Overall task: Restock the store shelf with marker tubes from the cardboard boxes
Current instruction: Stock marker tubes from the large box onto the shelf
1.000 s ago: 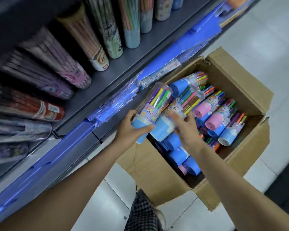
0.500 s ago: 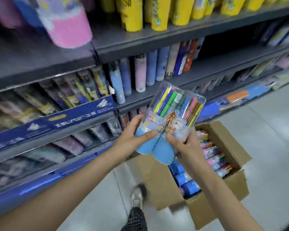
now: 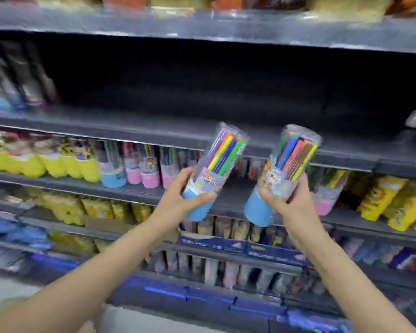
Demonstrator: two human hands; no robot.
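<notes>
My left hand [image 3: 180, 200] grips a clear marker tube with a blue base [image 3: 216, 169], tilted up to the right. My right hand [image 3: 288, 207] grips a second blue-based marker tube [image 3: 286, 171], tilted the same way. The two tubes are apart, held in front of the store shelf [image 3: 154, 131]. Behind the tubes a grey shelf board runs across, with a dark bare bay above it. The shelf below carries a row of tubes with yellow, blue and pink bases [image 3: 113, 174]. The cardboard box is out of view.
Yellow packs [image 3: 382, 200] stand on the shelf at the right. Lower shelves hold more packs and tubes behind blue price strips [image 3: 238, 248]. A top shelf edge [image 3: 202, 27] runs overhead. Pale floor shows at the bottom left.
The view has risen from the box to the upper shelves. My hands lifted both tubes and moved them apart; half a second ago they were side by side.
</notes>
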